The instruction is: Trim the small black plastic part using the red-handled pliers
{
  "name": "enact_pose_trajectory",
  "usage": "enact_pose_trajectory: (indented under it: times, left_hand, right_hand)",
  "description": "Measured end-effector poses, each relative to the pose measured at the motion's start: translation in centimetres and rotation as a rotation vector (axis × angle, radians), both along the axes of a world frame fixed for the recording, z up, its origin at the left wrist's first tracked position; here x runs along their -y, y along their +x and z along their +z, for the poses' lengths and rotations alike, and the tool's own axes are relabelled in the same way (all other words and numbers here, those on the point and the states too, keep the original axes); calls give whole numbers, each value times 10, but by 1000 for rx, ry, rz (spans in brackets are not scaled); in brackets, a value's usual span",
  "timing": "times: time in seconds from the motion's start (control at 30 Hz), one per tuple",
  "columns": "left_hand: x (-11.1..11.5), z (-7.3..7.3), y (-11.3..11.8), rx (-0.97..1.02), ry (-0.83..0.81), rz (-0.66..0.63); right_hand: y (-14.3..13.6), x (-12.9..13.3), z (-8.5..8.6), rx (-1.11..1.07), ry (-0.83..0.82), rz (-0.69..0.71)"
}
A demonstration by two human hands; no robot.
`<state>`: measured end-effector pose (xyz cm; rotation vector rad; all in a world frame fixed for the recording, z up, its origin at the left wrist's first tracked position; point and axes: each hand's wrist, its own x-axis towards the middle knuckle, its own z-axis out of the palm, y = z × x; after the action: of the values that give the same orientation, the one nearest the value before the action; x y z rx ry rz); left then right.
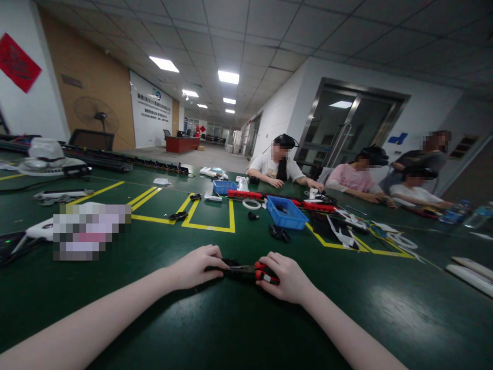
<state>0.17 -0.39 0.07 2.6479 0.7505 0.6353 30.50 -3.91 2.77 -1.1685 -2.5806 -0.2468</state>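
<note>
In my right hand [285,277] are long-nose pliers [262,272] with red and black handles, their jaws pointing left. The tips of the jaws meet a small black part [231,263], too dark to make out in detail. My left hand [200,267] pinches that black part from the left side, thumb and fingers close together. Both hands are low over the green table [185,318], near the middle of the view.
Past my hands lie a blue bin [287,213], a smaller blue bin [225,187], black parts [280,233] and a white ring [251,204]. White papers and cables are at the right. A white device [42,229] sits left. Several people are across the table.
</note>
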Motion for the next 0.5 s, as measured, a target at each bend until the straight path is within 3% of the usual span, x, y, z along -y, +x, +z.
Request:
enact_pose_trajectory:
  times: [0.2,0.5]
  left_hand:
    - [4,1,1,9,101,-19]
    - [6,4,2,2,83,-38]
  right_hand:
    - [0,-1,-1,7,-4,-18]
    - [0,-2,-1,16,-4,-15]
